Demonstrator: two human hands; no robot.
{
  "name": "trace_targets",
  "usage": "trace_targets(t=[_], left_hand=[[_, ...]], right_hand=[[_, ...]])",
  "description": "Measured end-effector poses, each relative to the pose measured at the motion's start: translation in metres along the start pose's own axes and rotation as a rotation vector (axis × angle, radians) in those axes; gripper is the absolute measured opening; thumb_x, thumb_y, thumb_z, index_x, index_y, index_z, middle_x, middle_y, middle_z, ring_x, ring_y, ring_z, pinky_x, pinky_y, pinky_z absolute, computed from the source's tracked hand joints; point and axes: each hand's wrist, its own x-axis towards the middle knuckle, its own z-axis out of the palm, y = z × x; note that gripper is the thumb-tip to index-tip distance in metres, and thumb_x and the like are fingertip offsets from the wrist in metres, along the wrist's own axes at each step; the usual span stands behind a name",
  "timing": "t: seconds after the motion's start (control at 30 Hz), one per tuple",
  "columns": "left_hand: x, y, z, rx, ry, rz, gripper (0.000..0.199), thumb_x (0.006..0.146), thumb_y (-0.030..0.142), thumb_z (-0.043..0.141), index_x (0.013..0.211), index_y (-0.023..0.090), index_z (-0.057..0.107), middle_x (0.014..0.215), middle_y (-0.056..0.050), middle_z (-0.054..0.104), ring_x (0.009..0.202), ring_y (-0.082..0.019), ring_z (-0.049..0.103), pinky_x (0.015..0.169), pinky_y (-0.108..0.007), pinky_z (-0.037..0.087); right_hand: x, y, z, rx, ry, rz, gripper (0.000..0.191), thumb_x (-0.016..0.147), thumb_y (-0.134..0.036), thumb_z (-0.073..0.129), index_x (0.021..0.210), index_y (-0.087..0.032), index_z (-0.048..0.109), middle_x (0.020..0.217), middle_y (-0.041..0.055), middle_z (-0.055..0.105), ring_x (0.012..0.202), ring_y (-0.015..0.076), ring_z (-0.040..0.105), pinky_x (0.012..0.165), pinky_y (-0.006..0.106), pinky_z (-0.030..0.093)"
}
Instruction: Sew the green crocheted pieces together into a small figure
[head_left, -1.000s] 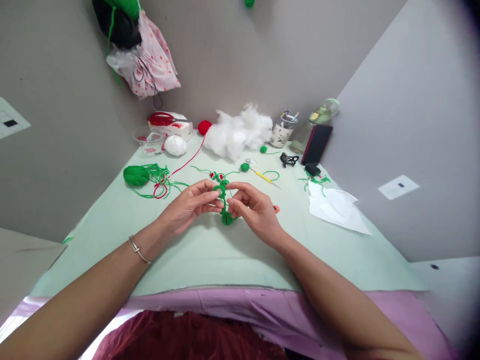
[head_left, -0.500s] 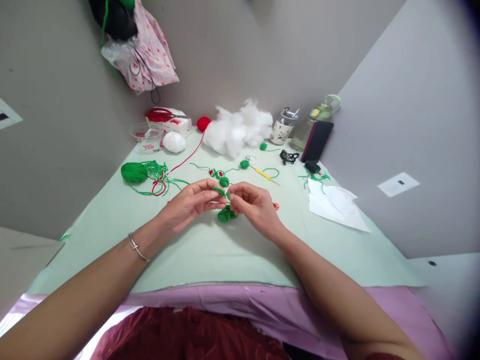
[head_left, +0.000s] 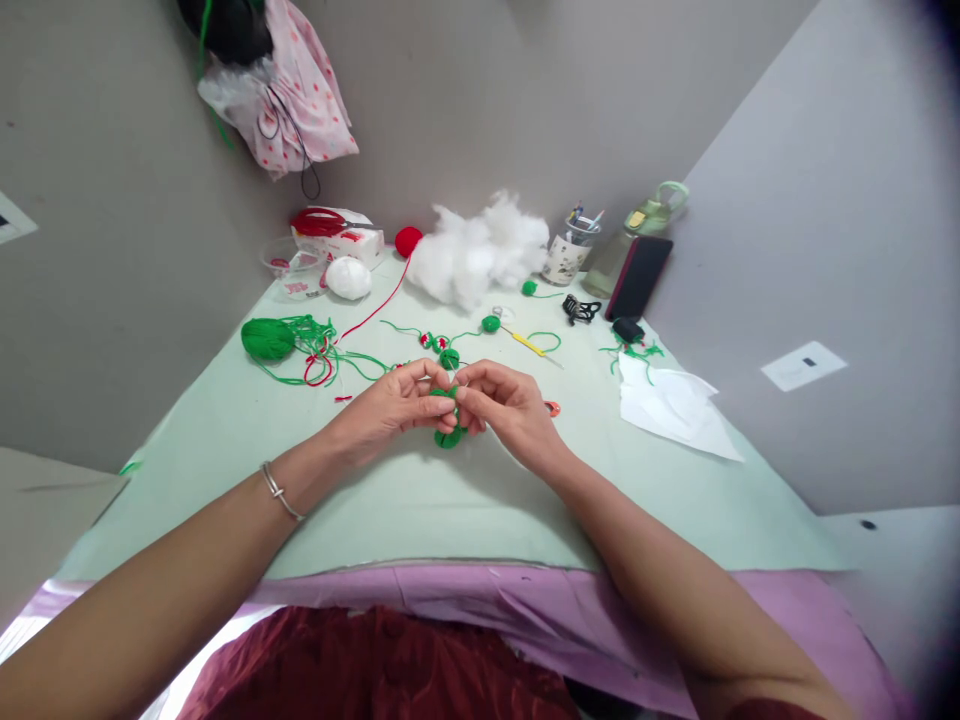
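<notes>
Between the fingertips of both hands is a small green crochet piece (head_left: 444, 393), mostly hidden by the fingers. My left hand (head_left: 394, 408) pinches its left side, thumb below and fingers above. From the other side my right hand (head_left: 508, 405) grips it, with the thumb and forefinger pressed together. Just below the fingertips lies a round green crochet piece (head_left: 448, 438), partly covered. Another green crochet ball (head_left: 449, 358) rests beyond the hands, near small red, white and green pieces (head_left: 433, 342). A yellow-handled crochet hook (head_left: 529, 344) lies behind my right hand.
White stuffing (head_left: 480, 250) is heaped at the back, beside a red yarn ball (head_left: 408, 241). Green yarn (head_left: 268, 340) lies tangled at left. A pen cup (head_left: 568, 255), bottle (head_left: 626, 250), phone (head_left: 639, 280), and white paper (head_left: 671, 410) stand or lie at right.
The fingertips of both hands have come closer together and a little lower, over the green pieces. The green piece in them shows at a different angle.
</notes>
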Motion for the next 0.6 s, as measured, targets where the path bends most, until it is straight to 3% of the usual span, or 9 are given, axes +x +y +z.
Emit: trace_targets(t=[0.3,0.6], left_hand=[[0.0015,0.001,-0.0029,-0.013,-0.014,-0.028,0.022,0.08,0.028,0.079,0.093,0.017,0.066,0.075,-0.001,0.071,0.067,-0.012,0.066,0.07,-0.025,0.053],[0.0013,-0.003,-0.0043,-0.017,-0.045,-0.053,0.021,0.084,0.034,0.074,0.091,0.014,0.071,0.076,-0.003,0.069,0.068,-0.012,0.065,0.07,-0.025,0.054]], right_hand=[[0.0052,0.003,-0.0039,0.155,0.002,0.046,0.024,0.08,-0.04,0.076,0.089,-0.019,0.068,0.058,-0.0035,0.064,0.049,0.01,0.056,0.049,0.023,0.047],[0.0017,0.0025,-0.0034,0.022,-0.003,-0.028,0.02,0.086,-0.038,0.072,0.095,-0.02,0.07,0.06,-0.0039,0.062,0.052,0.0104,0.06,0.051,0.022,0.049]])
